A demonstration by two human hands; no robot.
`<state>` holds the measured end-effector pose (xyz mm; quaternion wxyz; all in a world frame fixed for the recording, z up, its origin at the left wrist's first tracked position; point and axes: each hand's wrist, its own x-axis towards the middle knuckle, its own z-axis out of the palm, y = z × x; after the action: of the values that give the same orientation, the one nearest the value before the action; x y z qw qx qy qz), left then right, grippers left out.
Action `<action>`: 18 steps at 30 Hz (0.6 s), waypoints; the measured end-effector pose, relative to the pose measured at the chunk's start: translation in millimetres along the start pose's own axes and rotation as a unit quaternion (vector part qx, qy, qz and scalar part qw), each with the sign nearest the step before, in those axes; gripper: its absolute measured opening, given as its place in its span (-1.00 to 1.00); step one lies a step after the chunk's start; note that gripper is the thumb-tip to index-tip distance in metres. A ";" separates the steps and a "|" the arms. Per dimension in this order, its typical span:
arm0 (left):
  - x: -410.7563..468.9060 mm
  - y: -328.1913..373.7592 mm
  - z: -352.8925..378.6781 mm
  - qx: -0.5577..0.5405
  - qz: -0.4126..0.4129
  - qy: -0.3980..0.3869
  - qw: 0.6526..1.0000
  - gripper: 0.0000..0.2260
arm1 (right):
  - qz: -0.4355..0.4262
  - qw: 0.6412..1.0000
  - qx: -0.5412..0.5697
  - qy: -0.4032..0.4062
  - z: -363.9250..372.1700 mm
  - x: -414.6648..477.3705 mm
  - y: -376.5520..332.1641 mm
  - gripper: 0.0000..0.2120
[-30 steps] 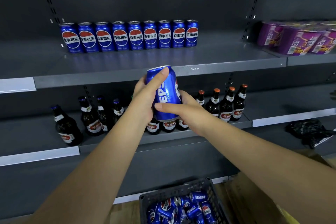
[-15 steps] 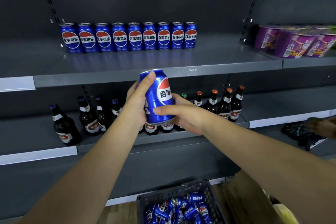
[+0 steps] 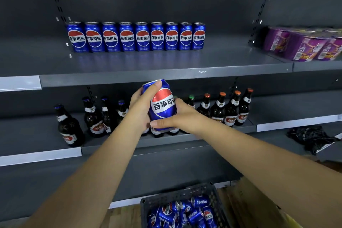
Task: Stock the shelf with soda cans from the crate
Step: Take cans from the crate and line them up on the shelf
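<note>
Our left grip [image 3: 140,105] wraps the top of the can [image 3: 162,105] and our right grip [image 3: 183,116] cups its base, both clasping it in mid-air just below the shelf [image 3: 166,77] edge. Over the last second we turn it: the side lettering swings away and the logo now faces us, matching the row [image 3: 136,36] above. It looks ready to go up, probably at the row's free right end. Bottles [image 3: 92,116] stand behind our hands, purple packs [image 3: 303,44] sit far right, and the crate [image 3: 185,192] below holds more cans. Only the shelf lip is in the way.
</note>
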<state>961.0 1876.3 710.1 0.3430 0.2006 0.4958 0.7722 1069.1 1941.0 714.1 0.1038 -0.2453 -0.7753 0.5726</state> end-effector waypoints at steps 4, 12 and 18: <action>8.5 3.5 -11.8 -0.013 -0.012 -0.024 1.000 -0.63 | 0.005 0.999 -0.042 0.003 10.9 11.6 -0.8 -0.44; 33.8 15.5 -38.2 -0.049 -0.054 -0.080 0.994 -0.52 | 0.002 0.999 0.020 0.033 24.9 30.3 -5.1 -0.65; 68.1 27.1 -28.0 -0.121 -0.094 -0.041 0.987 -0.43 | -0.003 0.993 0.016 0.120 20.7 52.6 -10.0 -0.52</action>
<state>887.2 1901.0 720.5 0.4558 0.1420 0.4004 0.7821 1012.3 1947.7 710.5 0.2018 -0.3081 -0.7490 0.5508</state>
